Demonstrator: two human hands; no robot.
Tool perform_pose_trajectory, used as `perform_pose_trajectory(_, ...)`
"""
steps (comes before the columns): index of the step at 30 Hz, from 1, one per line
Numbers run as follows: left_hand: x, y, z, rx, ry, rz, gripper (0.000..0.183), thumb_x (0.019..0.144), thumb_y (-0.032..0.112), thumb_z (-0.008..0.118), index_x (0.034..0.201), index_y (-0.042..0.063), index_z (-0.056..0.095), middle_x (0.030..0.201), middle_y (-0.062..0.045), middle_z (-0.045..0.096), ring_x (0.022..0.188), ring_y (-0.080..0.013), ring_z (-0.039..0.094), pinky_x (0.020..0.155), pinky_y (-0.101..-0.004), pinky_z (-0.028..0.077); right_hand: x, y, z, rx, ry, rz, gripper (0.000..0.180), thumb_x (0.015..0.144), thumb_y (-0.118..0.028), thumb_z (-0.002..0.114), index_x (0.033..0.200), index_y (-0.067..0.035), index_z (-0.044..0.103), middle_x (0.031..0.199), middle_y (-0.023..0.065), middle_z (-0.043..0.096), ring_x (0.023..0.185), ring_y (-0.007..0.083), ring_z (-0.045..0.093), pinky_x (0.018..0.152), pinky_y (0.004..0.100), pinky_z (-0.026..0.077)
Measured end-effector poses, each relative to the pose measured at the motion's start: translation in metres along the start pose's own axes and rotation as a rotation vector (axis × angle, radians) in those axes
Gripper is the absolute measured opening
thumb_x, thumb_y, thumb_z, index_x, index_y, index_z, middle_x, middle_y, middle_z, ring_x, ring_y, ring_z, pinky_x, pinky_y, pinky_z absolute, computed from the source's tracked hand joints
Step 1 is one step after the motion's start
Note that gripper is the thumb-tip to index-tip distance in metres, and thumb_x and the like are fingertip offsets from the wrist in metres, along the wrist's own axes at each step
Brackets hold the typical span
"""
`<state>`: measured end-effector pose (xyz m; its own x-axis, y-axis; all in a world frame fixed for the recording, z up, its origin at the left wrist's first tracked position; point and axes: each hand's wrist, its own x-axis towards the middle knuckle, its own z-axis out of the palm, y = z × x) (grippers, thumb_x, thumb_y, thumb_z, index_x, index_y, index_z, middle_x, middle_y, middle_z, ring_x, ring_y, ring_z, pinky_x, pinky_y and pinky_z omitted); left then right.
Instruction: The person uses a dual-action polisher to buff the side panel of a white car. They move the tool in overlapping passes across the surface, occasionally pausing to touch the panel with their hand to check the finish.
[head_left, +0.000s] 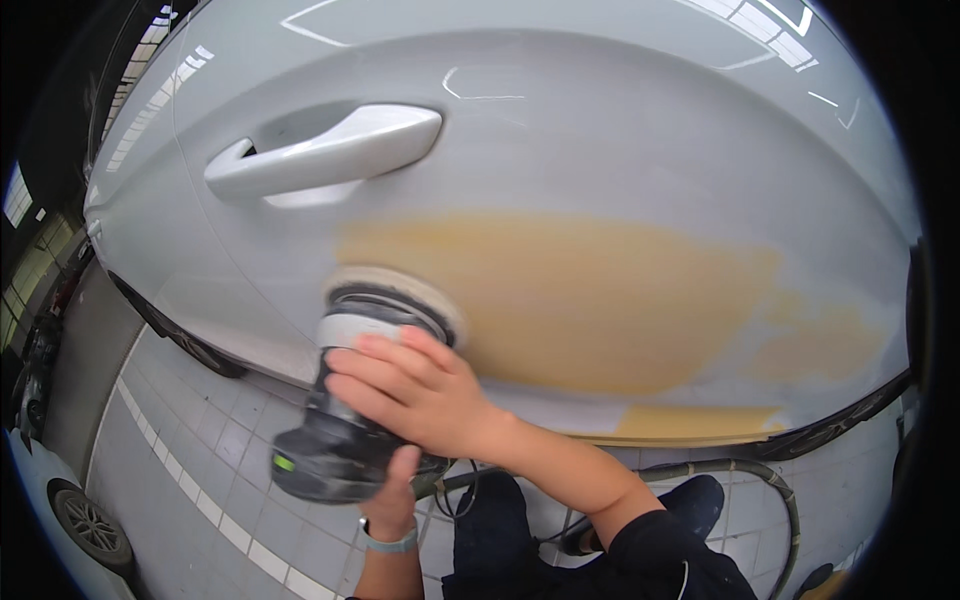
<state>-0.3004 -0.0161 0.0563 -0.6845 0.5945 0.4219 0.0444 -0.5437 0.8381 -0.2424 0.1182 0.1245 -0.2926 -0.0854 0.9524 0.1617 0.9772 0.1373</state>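
Both my hands are on a black and grey random orbital sander (326, 450). My right hand (431, 394) wraps over its body just behind the round pad. Lower down, my left hand (394, 491), with a watch band at the wrist, grips the sander's rear end, partly hidden behind it. The pale pad (401, 281) is tilted against a silver-white car door panel (600, 150), at the left edge of a yellowish filler patch (585, 300). Blur covers the pad's edge. Above it is the door handle (330, 154).
A thick hose (780, 487) runs from near the sander across the tiled floor (247, 465), past my legs (491, 517). A second, smaller yellow patch (697, 421) lies along the door's lower edge. Another car's wheel (91, 527) stands at lower left.
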Motion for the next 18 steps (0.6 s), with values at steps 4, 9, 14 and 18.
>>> perform_pose_trajectory(4,-0.014,-0.001,0.033,0.437,-0.400,0.288,0.065,0.096,0.017,0.071,0.151,-0.005,0.044,0.145,-0.022,0.056,0.125,-0.0299,0.061,0.107,-0.0384,0.048,-0.070,0.017,-0.049,-0.038,0.203,0.062,0.028,0.095,-0.029,0.064,0.122,-0.021,0.067,0.131,0.0004,0.066,0.130,0.0190,0.054,0.116,0.0417,0.036)
perform_pose_trajectory(9,-0.010,0.015,0.074,0.565,-0.491,0.690,0.063,0.091,0.030,0.071,0.138,-0.009,0.059,0.137,-0.043,0.057,0.079,-0.0344,0.075,0.068,-0.0351,0.058,-0.144,0.032,-0.053,-0.393,0.843,0.288,0.049,0.087,-0.032,0.078,0.123,-0.018,0.049,0.121,0.0062,0.057,0.128,0.0295,0.053,0.109,0.0537,0.046)
perform_pose_trajectory(14,0.003,0.008,0.043,0.647,-0.507,0.637,0.061,0.090,0.031,0.070,0.138,-0.006,0.061,0.139,-0.041,0.057,0.080,-0.0339,0.075,0.065,-0.0356,0.056,-0.141,0.028,-0.017,-0.405,0.881,0.217,0.048,0.085,-0.025,0.078,0.120,-0.019,0.045,0.120,0.0049,0.055,0.124,0.0298,0.054,0.112,0.0544,0.043)
perform_pose_trajectory(18,0.022,-0.012,-0.009,0.580,-0.338,0.315,0.056,0.099,0.022,0.064,0.146,-0.007,0.054,0.147,-0.033,0.056,0.113,-0.0359,0.072,0.097,-0.0387,0.057,-0.096,0.012,0.043,-0.130,0.830,0.091,0.025,0.091,-0.020,0.070,0.110,-0.024,0.056,0.115,-0.0016,0.063,0.122,0.0243,0.053,0.115,0.0499,0.036)
